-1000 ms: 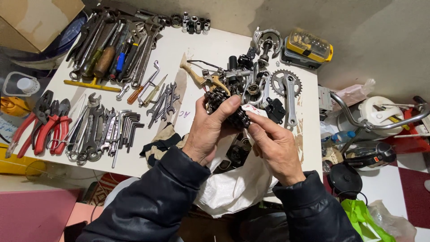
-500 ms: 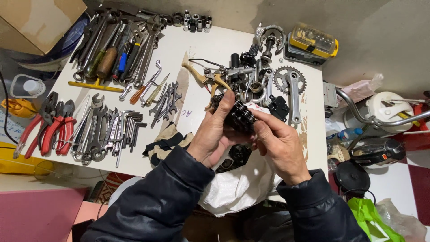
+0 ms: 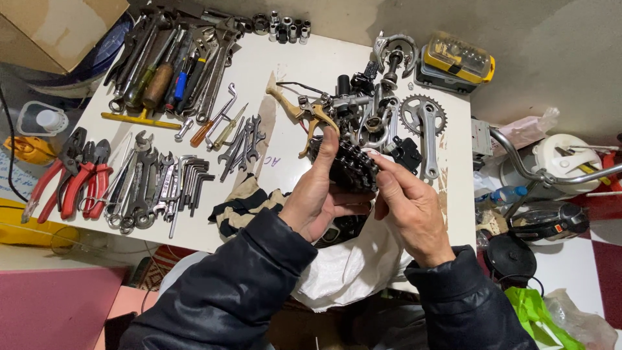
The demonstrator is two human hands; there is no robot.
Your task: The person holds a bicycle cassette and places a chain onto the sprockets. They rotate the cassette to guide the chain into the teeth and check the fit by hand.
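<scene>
white table [image 3: 291, 71] — wrenches [image 3: 146, 188], pliers [image 3: 78, 175], crankset [image 3: 424, 126] on it

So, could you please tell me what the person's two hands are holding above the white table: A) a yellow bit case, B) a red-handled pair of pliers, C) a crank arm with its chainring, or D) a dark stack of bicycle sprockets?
D: the left hand and right hand both grip the dark toothed sprocket cluster, while the pliers, case and crank lie untouched on the table.
</scene>
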